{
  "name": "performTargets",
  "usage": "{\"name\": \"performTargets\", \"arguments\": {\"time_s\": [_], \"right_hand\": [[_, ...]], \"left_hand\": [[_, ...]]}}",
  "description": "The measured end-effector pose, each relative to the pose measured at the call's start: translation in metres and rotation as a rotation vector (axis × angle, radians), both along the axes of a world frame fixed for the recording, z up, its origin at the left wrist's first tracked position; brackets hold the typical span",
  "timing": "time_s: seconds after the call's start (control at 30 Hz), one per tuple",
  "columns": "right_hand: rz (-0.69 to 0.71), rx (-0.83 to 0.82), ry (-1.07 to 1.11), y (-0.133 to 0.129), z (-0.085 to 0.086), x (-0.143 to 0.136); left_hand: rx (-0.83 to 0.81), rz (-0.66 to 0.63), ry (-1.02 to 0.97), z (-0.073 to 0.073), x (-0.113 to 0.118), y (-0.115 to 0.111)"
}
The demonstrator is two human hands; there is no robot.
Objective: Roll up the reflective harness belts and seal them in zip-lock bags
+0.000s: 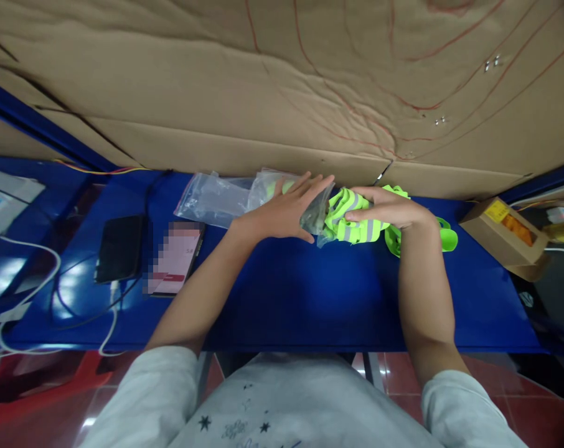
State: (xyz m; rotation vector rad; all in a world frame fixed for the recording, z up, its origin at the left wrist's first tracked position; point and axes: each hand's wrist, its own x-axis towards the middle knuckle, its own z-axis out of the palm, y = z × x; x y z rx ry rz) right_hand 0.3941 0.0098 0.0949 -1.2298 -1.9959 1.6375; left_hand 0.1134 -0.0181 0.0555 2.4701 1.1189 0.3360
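My left hand (284, 211) lies over a clear plastic bag (315, 214), fingers stretched and spread, thumb apart. A bit of yellow-green material (286, 186) shows through the plastic behind that hand. My right hand (380, 208) is wrapped round a crumpled neon yellow-green reflective vest (354, 218) with grey stripes. The vest's left end is right at the bag's edge; whether it is inside cannot be made out. More bright green material (394, 241) lies under and beyond my right wrist, next to a smooth green piece (447, 236). Another clear plastic bag (211, 199) lies flat at the left.
Two phones, a black one (119, 249) on a white cable (115, 305) and one with a lit screen (178, 258), lie left on the blue table (305, 305). An open cardboard box (503, 233) stands right. Behind rises a cardboard wall (193, 93). A red stool (43, 386) is below left.
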Motion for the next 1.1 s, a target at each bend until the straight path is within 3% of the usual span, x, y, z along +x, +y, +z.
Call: {"name": "performTargets", "arguments": {"time_s": [0.1,0.2,0.3,0.43,0.63,0.8,0.97,1.1], "right_hand": [[-0.034,-0.068,0.132,0.000,-0.001,0.004],[-0.118,-0.110,0.253,0.002,-0.005,0.005],[-0.150,-0.149,0.267,0.005,-0.010,0.001],[-0.103,-0.182,0.211,0.006,-0.015,-0.002],[-0.070,0.008,0.081,0.002,-0.010,-0.004],[0.023,0.193,-0.086,-0.004,0.001,-0.013],[-0.079,0.381,-0.237,-0.010,-0.003,-0.026],[-0.212,0.431,-0.232,-0.010,-0.013,-0.032]], "left_hand": [[0.014,0.025,-0.028,-0.003,0.000,0.004],[0.086,0.029,-0.108,0.005,0.003,-0.001],[0.141,0.023,-0.174,0.013,0.009,-0.005],[0.212,0.022,-0.179,0.010,0.015,-0.005],[0.102,0.027,-0.141,0.001,0.016,-0.003],[0.141,0.018,-0.114,-0.002,0.020,-0.004],[0.147,0.007,-0.062,-0.004,0.026,-0.007],[0.130,0.017,-0.096,-0.004,0.025,-0.006]]}}
